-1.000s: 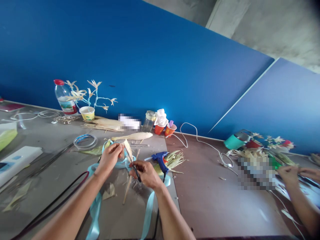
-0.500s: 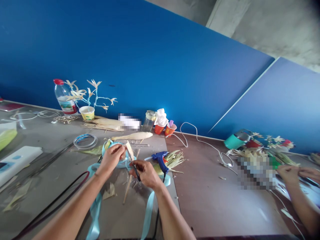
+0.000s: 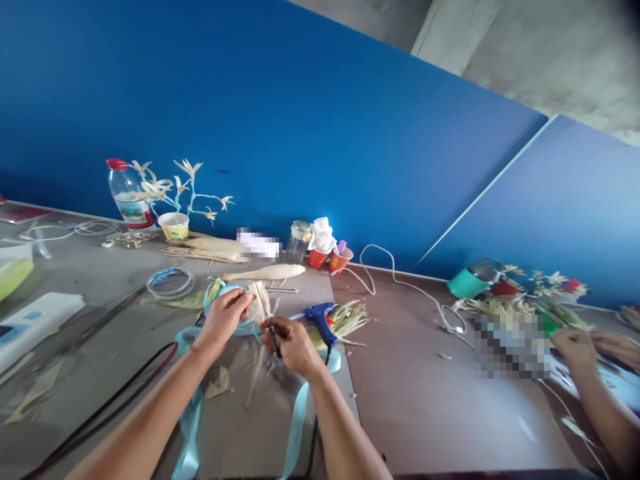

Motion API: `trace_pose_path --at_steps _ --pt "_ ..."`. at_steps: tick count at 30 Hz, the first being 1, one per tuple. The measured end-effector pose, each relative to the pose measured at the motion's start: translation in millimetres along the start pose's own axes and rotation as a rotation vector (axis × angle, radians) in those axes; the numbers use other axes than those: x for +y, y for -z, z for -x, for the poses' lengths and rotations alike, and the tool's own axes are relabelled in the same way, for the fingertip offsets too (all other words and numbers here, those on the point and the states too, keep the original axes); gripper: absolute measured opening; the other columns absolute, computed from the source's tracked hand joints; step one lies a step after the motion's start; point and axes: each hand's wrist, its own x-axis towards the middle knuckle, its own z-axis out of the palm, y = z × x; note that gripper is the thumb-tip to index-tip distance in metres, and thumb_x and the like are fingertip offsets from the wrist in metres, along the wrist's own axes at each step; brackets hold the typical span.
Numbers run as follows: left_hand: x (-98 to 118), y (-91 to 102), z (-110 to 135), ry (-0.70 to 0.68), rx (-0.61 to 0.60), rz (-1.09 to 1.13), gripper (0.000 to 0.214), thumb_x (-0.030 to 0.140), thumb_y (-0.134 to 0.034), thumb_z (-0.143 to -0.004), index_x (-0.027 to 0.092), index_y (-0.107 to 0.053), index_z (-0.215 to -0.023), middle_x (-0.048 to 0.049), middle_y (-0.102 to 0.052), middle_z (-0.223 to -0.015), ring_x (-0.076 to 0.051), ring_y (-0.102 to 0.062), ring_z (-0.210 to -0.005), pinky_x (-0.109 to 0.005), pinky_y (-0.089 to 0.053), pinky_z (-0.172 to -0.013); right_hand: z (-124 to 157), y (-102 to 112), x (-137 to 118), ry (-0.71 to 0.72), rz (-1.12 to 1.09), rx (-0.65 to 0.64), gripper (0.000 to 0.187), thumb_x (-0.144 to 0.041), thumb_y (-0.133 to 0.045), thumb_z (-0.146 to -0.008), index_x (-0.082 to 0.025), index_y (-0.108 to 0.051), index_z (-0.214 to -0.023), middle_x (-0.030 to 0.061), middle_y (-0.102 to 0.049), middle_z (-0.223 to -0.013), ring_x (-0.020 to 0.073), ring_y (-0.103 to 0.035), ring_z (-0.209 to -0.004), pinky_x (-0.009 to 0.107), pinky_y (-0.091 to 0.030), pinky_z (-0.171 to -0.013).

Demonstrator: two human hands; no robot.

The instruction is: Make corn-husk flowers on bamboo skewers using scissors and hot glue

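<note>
Between the fingertips of my left hand [image 3: 231,312] is a pale, dry strip of corn husk [image 3: 260,299], held upright. Closed around black-handled scissors [image 3: 273,339], my right hand [image 3: 293,345] is just right of the strip. The blades point up at the strip's lower part; my fingers partly cover the handles. Light-blue ribbon [image 3: 299,427] loops behind and beneath both hands. A thin stick [image 3: 255,378] lies below them, by a husk scrap [image 3: 219,383]. Just right of my right hand rests a blue glue gun [image 3: 321,319] beside a bundle of dried husk strips [image 3: 351,319].
Along the blue partition [image 3: 300,133] stand a bottle [image 3: 131,197], a cup [image 3: 175,227] with husk flowers, a jar [image 3: 299,241] and red paper cups [image 3: 341,258]. A tape roll [image 3: 171,284] and power strip [image 3: 43,327] lie left. A co-worker's hands [image 3: 575,347] are far right.
The husk strip has turned to show a broader face. The scissors have tilted more upright beside it. Both hands stay nearly in place.
</note>
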Motion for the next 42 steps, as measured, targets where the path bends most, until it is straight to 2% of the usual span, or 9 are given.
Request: trace_pose_path --at_steps 4,6,9,14,18,25,32,36,42 --pt "-0.5 -0.7 0.1 0.019 -0.004 0.147 0.028 0.042 -0.073 -0.067 0.015 -0.064 -0.072 0.0024 -0.05 -0.056 -0.009 -0.042 -0.049 -0.023 -0.036 -0.05 -6.5 8.7 5.0 0.035 0.006 0.246 0.031 -0.037 -0.056 -0.076 -0.014 -0.06 -0.097 -0.002 -0.053 -0.058 0.0118 -0.047 -0.052 0.024 -0.039 -0.052" --pt "1.2 -0.9 0.9 0.047 -0.008 0.207 0.03 0.039 -0.075 -0.065 0.015 -0.064 -0.077 0.0021 -0.053 -0.059 -0.008 -0.045 -0.051 -0.022 -0.038 -0.051 -7.9 14.8 5.6 0.054 0.145 0.38 0.039 -0.035 -0.058 -0.075 -0.013 -0.057 -0.108 0.0001 -0.058 -0.065 0.0137 -0.051 -0.057 0.026 -0.043 -0.057" --pt "4.3 -0.7 2.3 0.088 -0.004 0.227 0.032 0.038 -0.077 -0.062 0.014 -0.061 -0.076 -0.0001 -0.059 -0.066 -0.009 -0.049 -0.053 -0.022 -0.041 -0.053 -6.9 20.3 6.3 0.093 0.409 0.448 0.045 -0.03 -0.059 -0.076 -0.012 -0.055 -0.117 0.0072 -0.065 -0.085 0.0182 -0.059 -0.073 0.03 -0.047 -0.07" --pt "8.8 -1.8 4.5 0.151 0.018 0.249 0.035 0.038 -0.078 -0.059 0.016 -0.056 -0.075 -0.0017 -0.064 -0.075 -0.008 -0.051 -0.054 -0.023 -0.043 -0.056 -3.5 18.2 11.0 0.161 0.767 0.461 0.064 -0.025 -0.06 -0.074 -0.008 -0.043 -0.134 0.0183 -0.059 -0.113 0.0267 -0.058 -0.099 0.037 -0.046 -0.083" --pt "9.9 -3.1 4.0 0.159 0.059 0.257 0.036 0.036 -0.079 -0.055 0.016 -0.056 -0.075 0.0027 -0.057 -0.067 -0.009 -0.052 -0.054 -0.023 -0.043 -0.056 0.5 16.4 8.5 0.156 0.917 0.444 0.065 -0.021 -0.058 -0.075 -0.012 -0.041 -0.137 0.0182 -0.055 -0.119 0.0277 -0.056 -0.104 0.037 -0.044 -0.084" --pt "16.0 -5.0 7.2 0.135 0.021 0.326 0.028 0.03 -0.077 -0.058 0.015 -0.059 -0.072 0.0042 -0.053 -0.062 -0.007 -0.046 -0.053 -0.023 -0.04 -0.055 1.0 15.6 -3.1 0.091 0.986 0.362 0.04 -0.011 -0.046 -0.081 -0.023 -0.065 -0.114 0.0061 -0.067 -0.096 0.0193 -0.061 -0.089 0.03 -0.035 -0.082" --pt "13.6 -5.0 9.2 0.182 0.005 0.326 0.031 0.035 -0.079 -0.056 0.014 -0.063 -0.073 0.0001 -0.061 -0.067 -0.008 -0.051 -0.054 -0.023 -0.041 -0.055 -1.1 7.1 -3.9 0.034 1.18 0.207 0.028 -0.017 -0.048 -0.083 -0.025 -0.073 -0.092 0.0092 -0.064 -0.092 0.0211 -0.058 -0.087 0.032 -0.03 -0.075" --pt "8.1 -3.8 6.3 0.166 0.021 0.346 0.031 0.035 -0.079 -0.055 0.014 -0.065 -0.074 0.0009 -0.06 -0.065 -0.008 -0.049 -0.052 -0.024 -0.041 -0.054 1.6 3.2 -3.7 0.079 1.169 0.195 0.03 -0.019 -0.047 -0.083 -0.027 -0.072 -0.098 0.0101 -0.062 -0.098 0.0226 -0.056 -0.093 0.034 -0.029 -0.078" --pt "9.8 -4.8 6.9 0.164 0.018 0.342 0.032 0.033 -0.08 -0.053 0.014 -0.067 -0.074 0.0034 -0.056 -0.061 -0.007 -0.048 -0.051 -0.022 -0.04 -0.053 -3.0 4.2 -4.3 0.098 0.912 0.255 0.038 -0.009 -0.047 -0.077 -0.028 -0.073 -0.096 0.0032 -0.067 -0.095 0.0172 -0.06 -0.094 0.032 -0.03 -0.086"
